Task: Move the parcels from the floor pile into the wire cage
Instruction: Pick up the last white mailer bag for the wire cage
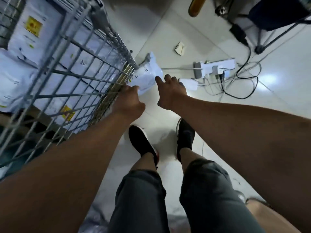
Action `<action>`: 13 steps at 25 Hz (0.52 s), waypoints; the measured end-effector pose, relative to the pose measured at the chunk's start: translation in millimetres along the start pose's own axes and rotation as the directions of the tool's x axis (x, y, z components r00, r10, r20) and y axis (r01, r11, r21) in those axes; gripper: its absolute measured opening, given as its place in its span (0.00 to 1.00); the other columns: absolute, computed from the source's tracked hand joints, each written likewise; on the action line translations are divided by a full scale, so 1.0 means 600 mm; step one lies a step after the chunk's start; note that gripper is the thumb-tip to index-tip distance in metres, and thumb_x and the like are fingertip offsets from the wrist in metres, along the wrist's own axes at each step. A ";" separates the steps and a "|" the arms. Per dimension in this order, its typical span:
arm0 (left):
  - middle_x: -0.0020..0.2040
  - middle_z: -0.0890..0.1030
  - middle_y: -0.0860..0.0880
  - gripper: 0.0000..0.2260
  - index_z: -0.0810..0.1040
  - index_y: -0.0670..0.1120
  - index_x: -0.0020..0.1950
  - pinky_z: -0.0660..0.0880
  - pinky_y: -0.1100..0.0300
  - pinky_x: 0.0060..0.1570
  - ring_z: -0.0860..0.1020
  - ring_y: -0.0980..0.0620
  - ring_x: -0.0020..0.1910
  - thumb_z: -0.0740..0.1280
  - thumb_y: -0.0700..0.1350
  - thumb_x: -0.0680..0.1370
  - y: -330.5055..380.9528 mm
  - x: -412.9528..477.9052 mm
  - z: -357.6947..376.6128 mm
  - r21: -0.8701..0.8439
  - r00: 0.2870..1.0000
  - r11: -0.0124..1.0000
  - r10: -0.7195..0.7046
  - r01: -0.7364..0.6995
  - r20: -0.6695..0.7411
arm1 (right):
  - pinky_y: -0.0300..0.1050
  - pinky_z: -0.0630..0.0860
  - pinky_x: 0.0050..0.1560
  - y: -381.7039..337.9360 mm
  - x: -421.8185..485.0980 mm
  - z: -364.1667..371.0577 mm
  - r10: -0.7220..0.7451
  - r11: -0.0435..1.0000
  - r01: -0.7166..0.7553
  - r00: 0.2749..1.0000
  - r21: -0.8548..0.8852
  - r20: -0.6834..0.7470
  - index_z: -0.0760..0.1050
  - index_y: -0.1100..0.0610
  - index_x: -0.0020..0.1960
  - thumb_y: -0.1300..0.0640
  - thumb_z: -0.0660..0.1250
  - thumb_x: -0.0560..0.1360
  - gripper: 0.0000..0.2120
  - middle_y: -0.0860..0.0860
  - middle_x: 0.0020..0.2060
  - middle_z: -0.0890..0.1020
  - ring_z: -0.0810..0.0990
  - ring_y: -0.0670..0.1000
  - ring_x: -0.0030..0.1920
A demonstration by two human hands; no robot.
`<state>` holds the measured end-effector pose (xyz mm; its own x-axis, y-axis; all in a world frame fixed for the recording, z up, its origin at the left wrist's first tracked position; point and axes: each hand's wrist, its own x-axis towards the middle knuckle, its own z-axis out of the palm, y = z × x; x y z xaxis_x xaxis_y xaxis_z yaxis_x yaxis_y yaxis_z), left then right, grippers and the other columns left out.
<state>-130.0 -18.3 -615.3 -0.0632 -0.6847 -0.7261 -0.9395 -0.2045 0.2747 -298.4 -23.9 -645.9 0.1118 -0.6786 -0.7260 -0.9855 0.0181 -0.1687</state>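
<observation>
- Two hands were out in front. The left hand (129, 102) had its fingers curled, and its grip looked clamped on the near corner of one white parcel (149, 74), though blur softened the contact.
- The right hand (170, 95) had its grip apart: the forefinger reached out and touched the same parcel's near edge, and the other fingers were loosely bent and held nothing.
- That one parcel, a crumpled white poly bag, lay just ahead of both grips. It was outside the wire cage (116, 37), against the cage's corner post and above the floor (277, 106).
- One wire cage stood to the left of the left grip, touching or nearly touching the knuckles.
- Inside it lay stacked parcels (33, 39), all white. At least four could be made out, but the exact count was lost to blur.
- Two yellow stickers (32, 26) showed on them, one far ahead of the grips and one close beside the left wrist.
- One smaller white packet (189, 84) lay on the floor just right of the right grip.
- One power strip (218, 66) and a tangle of cables (242, 84) lay further right and ahead of it.
- One folded scrap of card (180, 48) lay well ahead of the right grip.
- Two black shoes (142, 142) stood on the floor behind the grips, toward the person.
</observation>
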 end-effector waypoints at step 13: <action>0.77 0.66 0.45 0.30 0.64 0.51 0.80 0.67 0.48 0.72 0.65 0.45 0.76 0.68 0.46 0.77 -0.150 0.254 0.262 0.016 1.000 1.000 0.022 -0.022 -0.009 | 0.64 0.45 0.79 -0.022 0.435 0.196 -0.234 0.889 0.194 0.971 -0.415 -0.049 0.44 0.56 0.83 0.35 0.77 0.67 0.61 0.57 0.82 0.45 0.42 0.57 0.82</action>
<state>-108.0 5.5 -849.7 -0.0809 -0.6955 -0.7140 -0.9432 -0.1782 0.2805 -241.0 -114.8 -911.5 0.3333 -0.6993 -0.6324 -0.9074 -0.4201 -0.0137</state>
